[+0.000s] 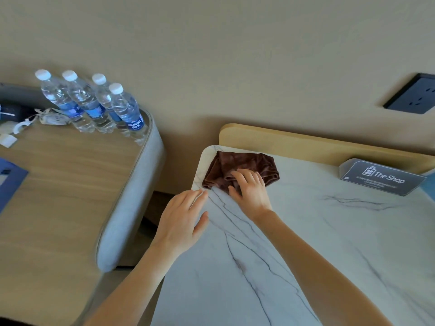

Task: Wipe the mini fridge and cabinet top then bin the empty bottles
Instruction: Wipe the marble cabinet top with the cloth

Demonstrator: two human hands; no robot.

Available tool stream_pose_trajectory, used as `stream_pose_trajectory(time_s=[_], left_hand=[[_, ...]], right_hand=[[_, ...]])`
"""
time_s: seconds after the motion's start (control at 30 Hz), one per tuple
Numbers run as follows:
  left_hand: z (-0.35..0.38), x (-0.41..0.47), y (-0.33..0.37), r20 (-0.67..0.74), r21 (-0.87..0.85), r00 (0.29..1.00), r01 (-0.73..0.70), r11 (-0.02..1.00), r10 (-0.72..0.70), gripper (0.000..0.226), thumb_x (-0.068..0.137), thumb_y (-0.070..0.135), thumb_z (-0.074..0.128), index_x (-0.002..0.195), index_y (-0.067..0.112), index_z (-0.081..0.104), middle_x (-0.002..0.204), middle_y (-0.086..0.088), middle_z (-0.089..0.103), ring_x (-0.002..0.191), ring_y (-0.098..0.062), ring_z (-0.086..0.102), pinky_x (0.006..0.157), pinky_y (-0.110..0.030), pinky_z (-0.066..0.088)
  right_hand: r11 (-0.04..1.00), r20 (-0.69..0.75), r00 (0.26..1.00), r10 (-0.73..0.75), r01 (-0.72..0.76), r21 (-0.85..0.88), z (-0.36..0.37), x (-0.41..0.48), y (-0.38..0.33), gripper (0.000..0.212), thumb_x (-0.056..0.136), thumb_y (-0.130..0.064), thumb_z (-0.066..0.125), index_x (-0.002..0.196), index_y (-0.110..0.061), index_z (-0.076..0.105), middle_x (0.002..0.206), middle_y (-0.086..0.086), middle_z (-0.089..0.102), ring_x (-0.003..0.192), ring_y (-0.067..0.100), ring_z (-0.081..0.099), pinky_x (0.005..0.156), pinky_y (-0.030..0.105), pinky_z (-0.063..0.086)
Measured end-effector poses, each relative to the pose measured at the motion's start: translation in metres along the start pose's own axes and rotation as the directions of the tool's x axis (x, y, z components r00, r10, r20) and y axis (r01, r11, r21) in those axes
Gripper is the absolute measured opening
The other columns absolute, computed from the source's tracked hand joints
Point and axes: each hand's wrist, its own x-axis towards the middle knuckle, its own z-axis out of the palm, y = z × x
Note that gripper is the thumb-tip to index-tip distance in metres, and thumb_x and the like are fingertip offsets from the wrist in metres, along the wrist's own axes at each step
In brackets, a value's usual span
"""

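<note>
Two bare hands meet at the far left corner of a marble counter (329, 243). The right hand (251, 194) lies on top of a bunched brown cloth (235, 165), its fingers and thumb bent into the folds and holding them. The cloth sits right in that corner, just short of the raised wooden backboard (306, 142). The left hand (181, 217) rests flat with straight fingers on the counter's left edge, just beside the cloth, holding nothing. Toward the far right edge, a grey sign (381, 177) reading "The Shop" leans against the backboard, below a dark wall socket (414, 95).

Across a gap to the left stands a wooden counter (58, 196) with a padded grey rim. Four clear water bottles (94, 104) with white caps and blue labels stand upright in a tight cluster at its far right corner; whether they hold water cannot be told. White cables (51, 118) lie just beside them, and a blue folder (9, 177) shows at the left edge.
</note>
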Motion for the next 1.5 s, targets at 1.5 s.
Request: stream_pose_trajectory(time_s=[1.5], left_hand=[[-0.036,-0.355,0.049,0.031,-0.165,0.967,-0.245,0.955,0.253,0.048,0.095,0.042,0.044,0.131,0.015,0.061,0.129,0.001,0.063,0.119,-0.016,0.058,0.100,-0.032,0.048]], right_hand=[[0.955,-0.178,0.942,0.284,-0.295,-0.034,-0.007,-0.450,-0.230,0.049,0.089,-0.041,0.051,0.128,-0.013,0.061,0.124,0.004,0.065,0.114,0.024,0.058,0.098,0.041,0.051]])
